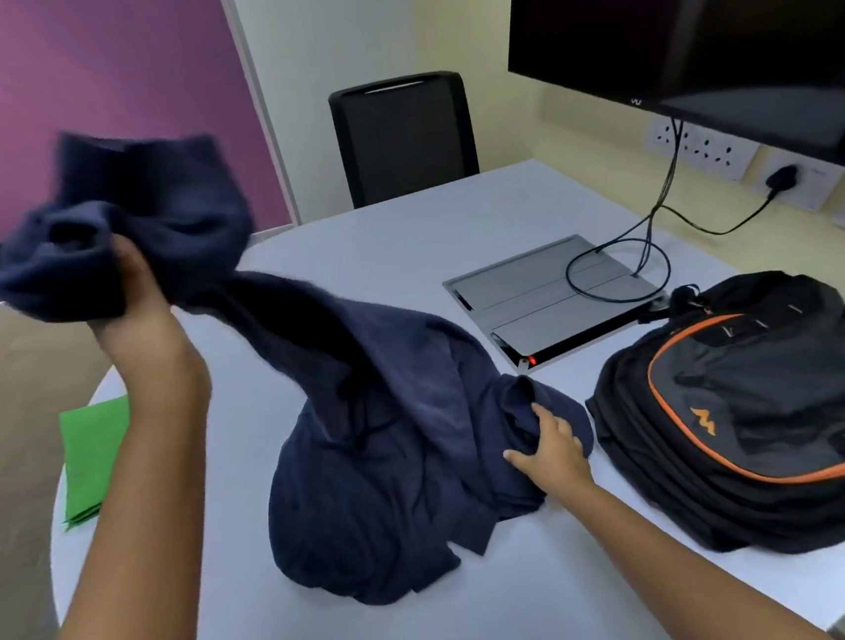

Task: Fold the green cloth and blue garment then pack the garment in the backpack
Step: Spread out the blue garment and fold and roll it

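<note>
Two bare forearms reach forward from the near edge, and I describe from the left to the right. At the left rim of the table lies the green cloth, flat and already folded into a neat stack, partly behind the left forearm. The left hand is raised high above the table, closed in a fist around one bunched end of the blue garment; this end looks blurred. From the fist the garment runs down and to the right as a long twisted band, so its long axis goes from far left, up in the air, to the heap on the table in the middle. The right hand is low, pinching the right edge of this heap between thumb and fingers, just beside the backpack.

I judge the garment is not yet spread, and the fold needs it flat first. The free room is mostly at the near side and toward the left, between the heap and the green cloth. On the far side the grey floor box with cables is near, and the backpack closes the right side. Its zippers seem shut, but I cannot tell surely.
</note>
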Available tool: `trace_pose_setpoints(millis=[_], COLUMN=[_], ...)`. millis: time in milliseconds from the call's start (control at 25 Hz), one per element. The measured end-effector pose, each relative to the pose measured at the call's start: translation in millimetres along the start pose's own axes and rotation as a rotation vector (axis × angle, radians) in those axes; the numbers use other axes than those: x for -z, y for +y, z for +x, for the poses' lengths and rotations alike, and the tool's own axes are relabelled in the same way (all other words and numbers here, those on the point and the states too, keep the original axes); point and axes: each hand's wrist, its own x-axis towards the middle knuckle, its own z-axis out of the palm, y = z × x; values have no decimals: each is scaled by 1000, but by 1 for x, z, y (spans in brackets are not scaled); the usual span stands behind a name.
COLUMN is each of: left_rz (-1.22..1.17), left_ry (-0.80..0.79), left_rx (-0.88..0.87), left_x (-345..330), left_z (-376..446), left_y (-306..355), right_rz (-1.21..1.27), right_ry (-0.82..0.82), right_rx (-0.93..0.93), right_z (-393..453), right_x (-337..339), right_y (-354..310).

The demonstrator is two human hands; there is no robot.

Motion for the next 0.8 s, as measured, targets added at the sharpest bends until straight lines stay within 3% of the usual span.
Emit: trace_pose_setpoints(millis=[40, 80, 160, 240, 280, 320, 400, 480, 560, 640, 720, 800], left_rz=[2, 224, 755, 1093, 1245, 1376, 1441, 1316, 1248, 1308, 1281, 1119], left_ry=[30, -40, -441, -960, -1144, -1205, -1078, -1108, -1237, -1315, -1219, -1029], left_rx=[50, 120, 278, 399, 429, 374, 87, -129, -93, -24, -78, -114], left_x=[1, 5, 19, 45, 58, 66, 63, 40, 13, -5, -9, 0], left_z=[7, 4, -13, -39, -52, -63, -90, -123, -149, -165, -168, -149], left_y=[-4, -14, -54, -97, -115, -134, -156, -162, -164, -170, -179, -183], right_rz=[-103, -189, -269, -122, -2, 147, 472, 830, 1128, 1231, 1178, 1145], right_ry=[-30, -39, 16, 64, 89, 122, 250, 310, 228, 64, -67, -33], right_rx=[-8, 4, 42, 25, 5, -34, -111, -94, 1, 195, 351, 342], right_z=[2, 4, 9, 16, 21, 27, 39, 38, 20, -8, -23, -23], right_x=[-7, -11, -15, -8, -1, 8, 42, 85, 121, 140, 142, 139], right_y=[4, 7, 13, 14, 14, 13, 1, -27, -60, -91, -106, -101])
